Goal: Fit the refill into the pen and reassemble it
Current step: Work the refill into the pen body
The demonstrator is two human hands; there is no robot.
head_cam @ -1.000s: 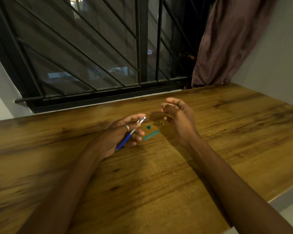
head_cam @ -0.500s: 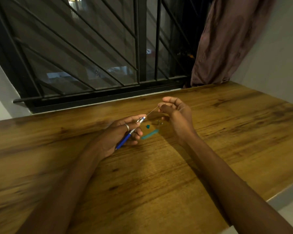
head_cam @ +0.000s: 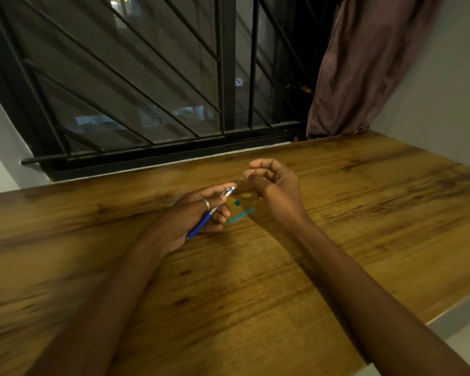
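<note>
My left hand (head_cam: 194,213) grips a blue pen body (head_cam: 201,223) with a silver end (head_cam: 229,191) that points up and to the right. A thin refill (head_cam: 240,181) sticks out of that silver end. My right hand (head_cam: 274,185) pinches the refill's far end between thumb and fingers. Both hands hover just above the wooden table (head_cam: 255,280), close together near its middle.
A teal tube (head_cam: 240,215) and a small teal cap (head_cam: 237,203) lie on the table between my hands. A small brownish piece (head_cam: 247,196) lies under my right hand. A barred window (head_cam: 147,90) and a curtain (head_cam: 364,63) stand behind.
My right hand has drawn closer to the pen's silver end, so less of the refill shows between the hands. The left hand has held still.
</note>
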